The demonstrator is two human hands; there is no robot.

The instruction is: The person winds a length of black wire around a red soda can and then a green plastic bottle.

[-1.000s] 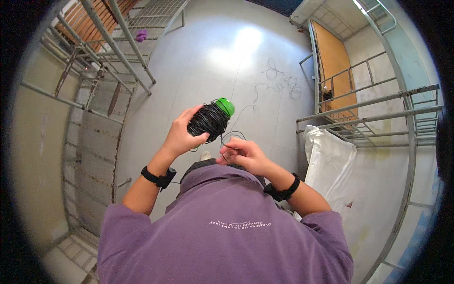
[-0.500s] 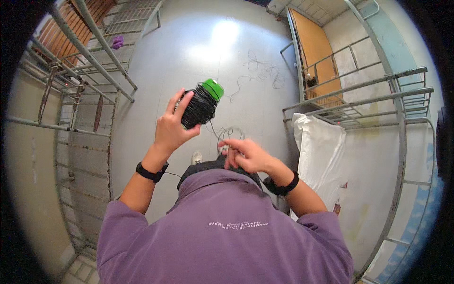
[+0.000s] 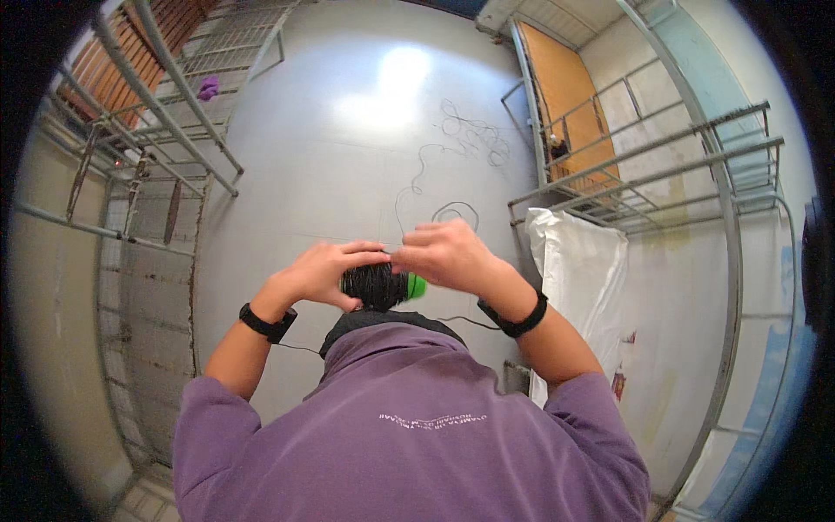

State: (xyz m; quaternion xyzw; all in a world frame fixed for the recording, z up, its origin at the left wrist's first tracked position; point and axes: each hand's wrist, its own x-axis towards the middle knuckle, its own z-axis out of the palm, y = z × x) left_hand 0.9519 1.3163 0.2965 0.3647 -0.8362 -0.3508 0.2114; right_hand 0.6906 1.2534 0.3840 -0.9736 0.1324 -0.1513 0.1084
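Observation:
In front of my chest my left hand (image 3: 315, 273) grips a spool wound with black wire (image 3: 374, 284), fingers over its top and thumb underneath. A bright green end piece (image 3: 417, 286) shows at the spool's right side. My right hand (image 3: 452, 256) is closed at the spool's upper right, fingertips meeting near the left fingertips. It seems to pinch the thin wire, though the fingers mostly cover it. From there the loose wire (image 3: 399, 202) runs away across the floor into a tangled heap (image 3: 474, 139).
Metal bunk frames stand on both sides, the left one (image 3: 174, 130) and the right one (image 3: 722, 174). A white sheet (image 3: 574, 278) hangs over the right lower bed. A purple item (image 3: 208, 88) lies on the left bed. Grey floor (image 3: 322, 157) runs between them.
My left hand has brought the spool down and toward my body, turning it level. My right hand has risen to meet it, and the two hands now nearly touch.

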